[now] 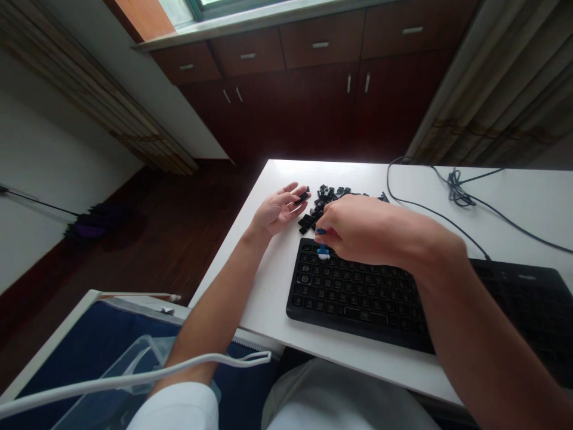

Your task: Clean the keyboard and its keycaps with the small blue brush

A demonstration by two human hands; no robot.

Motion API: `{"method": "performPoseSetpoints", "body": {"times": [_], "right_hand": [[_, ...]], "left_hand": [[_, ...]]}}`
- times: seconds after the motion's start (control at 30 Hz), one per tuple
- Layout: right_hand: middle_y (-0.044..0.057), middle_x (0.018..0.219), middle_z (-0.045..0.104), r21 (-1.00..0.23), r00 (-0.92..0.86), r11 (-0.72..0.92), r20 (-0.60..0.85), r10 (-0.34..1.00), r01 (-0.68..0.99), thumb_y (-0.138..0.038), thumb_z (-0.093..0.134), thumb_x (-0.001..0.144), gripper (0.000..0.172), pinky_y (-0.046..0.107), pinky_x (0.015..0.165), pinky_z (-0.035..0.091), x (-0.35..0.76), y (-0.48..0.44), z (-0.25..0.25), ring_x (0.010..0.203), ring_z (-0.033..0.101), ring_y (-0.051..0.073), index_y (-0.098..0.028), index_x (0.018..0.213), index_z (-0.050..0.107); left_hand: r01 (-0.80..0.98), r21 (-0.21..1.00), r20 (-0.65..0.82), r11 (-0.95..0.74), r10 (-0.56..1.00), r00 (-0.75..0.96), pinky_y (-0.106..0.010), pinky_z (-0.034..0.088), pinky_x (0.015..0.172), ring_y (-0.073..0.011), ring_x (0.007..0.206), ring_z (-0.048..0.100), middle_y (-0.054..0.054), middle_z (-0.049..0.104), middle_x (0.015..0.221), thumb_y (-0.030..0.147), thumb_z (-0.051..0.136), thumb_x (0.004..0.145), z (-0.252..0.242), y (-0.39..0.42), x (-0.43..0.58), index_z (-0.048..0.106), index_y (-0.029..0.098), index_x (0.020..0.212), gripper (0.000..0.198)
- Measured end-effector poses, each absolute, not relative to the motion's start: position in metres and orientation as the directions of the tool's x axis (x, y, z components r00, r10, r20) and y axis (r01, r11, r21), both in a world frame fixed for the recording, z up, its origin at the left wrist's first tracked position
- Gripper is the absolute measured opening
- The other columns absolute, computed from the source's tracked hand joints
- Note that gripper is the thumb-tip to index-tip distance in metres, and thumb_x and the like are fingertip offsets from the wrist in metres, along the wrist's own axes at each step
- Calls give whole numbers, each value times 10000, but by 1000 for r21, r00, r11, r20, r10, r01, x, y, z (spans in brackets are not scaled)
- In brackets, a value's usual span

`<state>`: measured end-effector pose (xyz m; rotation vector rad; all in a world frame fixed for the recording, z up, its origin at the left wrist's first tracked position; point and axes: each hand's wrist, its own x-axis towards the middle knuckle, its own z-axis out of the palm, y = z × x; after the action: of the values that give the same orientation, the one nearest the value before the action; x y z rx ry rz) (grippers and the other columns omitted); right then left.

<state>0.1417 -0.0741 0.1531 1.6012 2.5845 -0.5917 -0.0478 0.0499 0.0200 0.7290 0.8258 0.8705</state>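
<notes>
A black keyboard [358, 292] with its keycaps removed lies on the white table [268, 298]. My right hand [358, 230] is closed over its top left corner, pinching a small blue and white keycap puller [323, 251] against the keys. My left hand [280, 209] rests palm up on the table to the left, fingers loosely curled, with a black keycap [304, 196] at the fingertips. A pile of loose black keycaps [324, 200] lies just behind the keyboard, between the two hands.
A black cable [452, 188] runs from the keyboard across the right of the table. Dark wooden cabinets [322, 77] stand behind, and a curtain [505, 89] hangs at the right. A white-framed blue bin [89, 352] sits below the table's left edge.
</notes>
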Motion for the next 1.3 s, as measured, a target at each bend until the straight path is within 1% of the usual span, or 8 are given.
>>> {"method": "performPoseSetpoints", "body": {"times": [0.27, 0.43, 0.63, 0.8, 0.9, 1.1, 1.17, 1.3], "right_hand": [[21, 640, 630, -350, -505, 401, -286, 815, 846, -402, 511, 902, 330, 276, 494, 300, 142, -80, 155, 483, 428, 109, -190, 683, 637], [34, 664, 655, -374, -499, 359, -406, 766, 855, -396, 520, 881, 318, 272, 483, 318, 144, -82, 154, 486, 473, 113, -182, 680, 641], [41, 637, 646, -409, -556, 395, -436, 708, 823, -399, 516, 888, 336, 277, 494, 309, 145, -81, 156, 502, 484, 123, -177, 683, 664], [69, 759, 686, -297, -443, 373, -222, 869, 879, -313, 500, 913, 265, 291, 556, 315, 141, -79, 160, 581, 509, 142, -168, 847, 712], [49, 745, 679, -327, -474, 413, -132, 871, 850, -325, 505, 925, 261, 285, 557, 311, 141, -80, 163, 576, 491, 130, -181, 841, 706], [9, 598, 620, -479, -631, 449, -340, 698, 755, -373, 501, 933, 347, 272, 508, 292, 140, -81, 156, 481, 436, 101, -183, 677, 638], [18, 630, 632, -442, -592, 434, -329, 736, 785, -338, 506, 927, 314, 275, 518, 292, 137, -80, 152, 499, 444, 108, -181, 689, 639], [60, 752, 672, -268, -452, 417, -81, 888, 868, -287, 488, 934, 275, 298, 562, 273, 135, -77, 154, 598, 482, 143, -176, 755, 666]], "left_hand": [[-361, 812, -311, 458, 864, 396, -362, 549, 977, -254, 1170, 664, -92, 653, 1277, 10, 651, 729, 20, 50, -48, 586, 185, 1126, 438], [-353, 815, -310, 460, 860, 405, -353, 548, 975, -254, 1179, 660, -83, 648, 1296, 8, 648, 729, 20, 51, -48, 585, 192, 1117, 435], [-350, 813, -319, 465, 859, 401, -357, 551, 980, -256, 1187, 657, -94, 644, 1302, 8, 646, 731, 20, 49, -47, 578, 186, 1125, 438], [-336, 823, -325, 459, 864, 383, -335, 566, 944, -235, 1138, 678, -91, 667, 1258, 9, 640, 748, 22, 48, -45, 571, 183, 1146, 440], [-331, 823, -334, 462, 864, 377, -328, 565, 941, -228, 1130, 681, -100, 673, 1243, 3, 634, 743, 21, 48, -45, 565, 174, 1180, 475], [-341, 817, -328, 465, 861, 388, -369, 548, 997, -254, 1189, 657, -96, 654, 1281, 14, 660, 729, 20, 48, -45, 582, 189, 1153, 465], [-342, 817, -328, 463, 863, 386, -366, 549, 989, -260, 1190, 655, -97, 648, 1297, 14, 667, 734, 20, 48, -44, 583, 184, 1129, 439], [-329, 826, -330, 458, 866, 377, -343, 560, 959, -243, 1155, 667, -100, 659, 1282, 8, 646, 757, 21, 48, -45, 581, 175, 1139, 422]]}}
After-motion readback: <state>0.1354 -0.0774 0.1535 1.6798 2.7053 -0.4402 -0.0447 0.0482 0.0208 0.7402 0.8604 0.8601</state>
